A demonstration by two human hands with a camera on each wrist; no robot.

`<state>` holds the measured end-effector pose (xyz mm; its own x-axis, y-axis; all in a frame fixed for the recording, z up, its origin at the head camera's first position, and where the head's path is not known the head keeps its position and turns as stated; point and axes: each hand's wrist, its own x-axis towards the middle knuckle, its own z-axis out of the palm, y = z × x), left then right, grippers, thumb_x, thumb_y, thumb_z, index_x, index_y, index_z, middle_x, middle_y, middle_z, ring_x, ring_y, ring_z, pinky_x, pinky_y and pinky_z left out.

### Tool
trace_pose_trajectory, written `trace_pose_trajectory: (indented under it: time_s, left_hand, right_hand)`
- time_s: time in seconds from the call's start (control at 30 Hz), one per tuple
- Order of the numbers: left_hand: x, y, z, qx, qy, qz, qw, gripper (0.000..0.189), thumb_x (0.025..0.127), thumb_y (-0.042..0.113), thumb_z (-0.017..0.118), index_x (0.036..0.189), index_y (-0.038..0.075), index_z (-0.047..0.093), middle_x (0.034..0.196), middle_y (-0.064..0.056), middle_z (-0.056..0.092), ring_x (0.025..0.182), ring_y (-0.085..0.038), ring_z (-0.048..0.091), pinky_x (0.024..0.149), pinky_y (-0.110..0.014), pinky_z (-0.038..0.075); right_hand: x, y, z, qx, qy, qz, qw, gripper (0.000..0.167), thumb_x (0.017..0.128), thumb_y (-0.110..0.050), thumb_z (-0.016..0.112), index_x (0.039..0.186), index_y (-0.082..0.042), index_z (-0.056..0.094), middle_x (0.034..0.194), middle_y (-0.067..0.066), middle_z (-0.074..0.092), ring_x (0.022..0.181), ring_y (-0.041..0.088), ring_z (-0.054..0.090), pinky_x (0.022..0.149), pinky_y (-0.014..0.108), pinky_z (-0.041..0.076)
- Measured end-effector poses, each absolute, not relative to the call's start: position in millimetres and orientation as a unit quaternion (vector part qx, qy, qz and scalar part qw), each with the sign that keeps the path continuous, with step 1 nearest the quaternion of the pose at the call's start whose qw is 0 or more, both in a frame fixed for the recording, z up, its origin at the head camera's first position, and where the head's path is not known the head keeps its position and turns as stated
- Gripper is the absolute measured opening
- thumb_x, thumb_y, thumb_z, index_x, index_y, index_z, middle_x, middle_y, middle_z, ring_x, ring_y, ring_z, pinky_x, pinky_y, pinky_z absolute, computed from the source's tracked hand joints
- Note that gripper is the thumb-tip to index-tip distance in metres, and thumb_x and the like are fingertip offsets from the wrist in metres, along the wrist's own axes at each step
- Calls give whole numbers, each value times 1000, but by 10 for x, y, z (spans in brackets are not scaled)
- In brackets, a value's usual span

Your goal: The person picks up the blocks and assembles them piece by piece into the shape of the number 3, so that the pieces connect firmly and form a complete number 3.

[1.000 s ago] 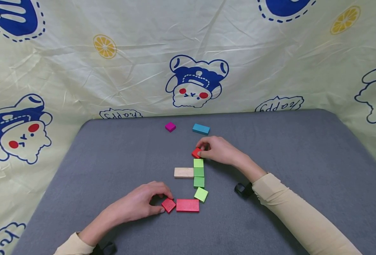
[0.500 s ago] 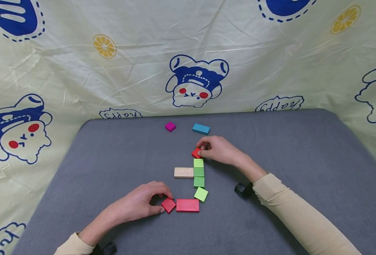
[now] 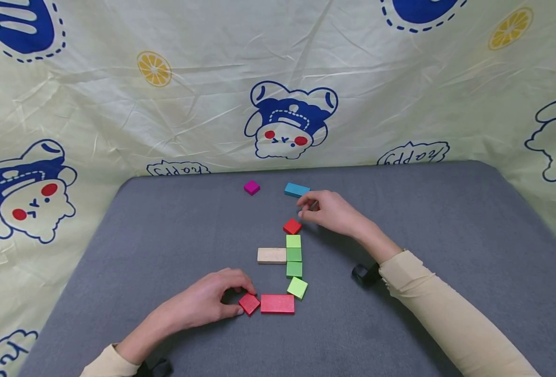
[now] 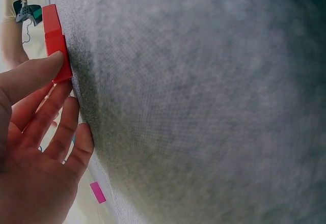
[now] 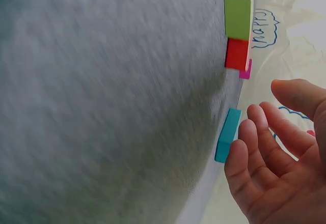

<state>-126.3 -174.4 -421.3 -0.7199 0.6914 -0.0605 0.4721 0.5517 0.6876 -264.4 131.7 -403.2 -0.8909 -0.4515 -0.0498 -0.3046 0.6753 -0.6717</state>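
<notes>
My left hand [image 3: 212, 297] pinches a small red cube [image 3: 249, 303] between thumb and fingers at the front of the table. Just right of that cube lies a longer red block [image 3: 277, 304]. In the left wrist view the thumb presses on the red cube [image 4: 57, 51]. My right hand [image 3: 332, 213] holds nothing, its fingers loosely bent, close to the blue block [image 3: 297, 189]. Below it another red cube [image 3: 292, 226] sits at the far end of a column of green blocks [image 3: 294, 254]. From the right wrist, the blue block [image 5: 228, 135] appears beside the fingertips.
A plain wooden block [image 3: 271, 255] extends left from the green column. A tilted light-green block [image 3: 298, 288] lies between the column and the long red block. Far back is a magenta block [image 3: 252, 188]. A patterned curtain [image 3: 202, 120] hangs behind the grey table [image 3: 424, 220].
My right hand has let go of the far red cube and moved up and slightly right, toward the blue block. The left hand has stayed on its red cube.
</notes>
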Motion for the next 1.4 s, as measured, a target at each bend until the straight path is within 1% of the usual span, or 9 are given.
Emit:
trace_pose_trajectory:
  time_s: [0.17, 0.33, 0.6, 0.77, 0.9, 1.17, 1.3, 1.4]
  left_hand:
    - [-1258, -1741, -4217, 333, 868, 330, 165, 37, 83, 6, 75, 109, 30, 66, 105, 20, 59, 102, -8, 53, 91, -33, 44]
    - [-1258, -1740, -4214, 331, 868, 329, 169, 37, 84, 6, 76, 109, 31, 66, 106, 20, 59, 102, -8, 53, 92, -34, 44]
    - [-1265, -1743, -4210, 332, 867, 328, 174, 37, 84, 7, 76, 110, 31, 65, 106, 20, 58, 102, -8, 53, 92, -34, 44]
    - [-1271, -1748, -4205, 330, 867, 329, 178, 37, 84, 7, 76, 110, 31, 65, 106, 20, 58, 102, -7, 52, 92, -35, 44]
    - [-1271, -1749, -4202, 330, 867, 329, 178, 37, 84, 7, 76, 110, 31, 65, 106, 20, 58, 102, -8, 53, 92, -34, 44]
    - [-1272, -1748, -4214, 331, 866, 331, 176, 37, 84, 6, 76, 110, 31, 65, 106, 21, 58, 101, -8, 53, 91, -34, 44]
    - [-1275, -1750, -4218, 330, 865, 333, 177, 37, 84, 6, 75, 110, 30, 66, 106, 20, 58, 101, -8, 53, 91, -34, 45]
    - [-1276, -1752, -4221, 331, 866, 332, 176, 37, 84, 5, 75, 110, 30, 66, 106, 20, 58, 101, -8, 53, 91, -34, 45]
  right_hand:
    - [-2719, 1327, -4007, -201, 913, -344, 88, 32, 93, -21, 67, 121, -6, 66, 100, 3, 63, 88, 22, 57, 65, 34, 48]
    - [-2777, 1320, -4012, -193, 914, -346, 86, 32, 93, -21, 66, 122, -6, 65, 101, 4, 63, 90, 23, 57, 66, 33, 49]
    - [-2834, 1314, -4034, -184, 916, -349, 79, 31, 94, -20, 66, 122, -6, 65, 102, 6, 64, 88, 24, 57, 64, 33, 50]
    - [-2870, 1310, -4027, -172, 919, -347, 69, 30, 94, -21, 67, 121, -8, 65, 106, 7, 64, 86, 23, 57, 64, 34, 49]
    - [-2896, 1300, -4023, -166, 924, -339, 60, 30, 93, -21, 68, 121, -9, 65, 110, 7, 61, 87, 23, 56, 66, 35, 49]
    - [-2990, 1305, -4077, -149, 935, -316, 55, 37, 92, -21, 70, 126, -8, 63, 120, 10, 55, 89, 25, 56, 69, 36, 48]
    - [-3040, 1303, -4108, -148, 941, -298, 65, 41, 92, -21, 70, 129, -7, 61, 125, 12, 54, 92, 26, 57, 73, 38, 49]
    - [-3077, 1293, -4125, -149, 944, -285, 68, 41, 92, -21, 70, 129, -6, 60, 126, 12, 55, 97, 27, 55, 81, 41, 48]
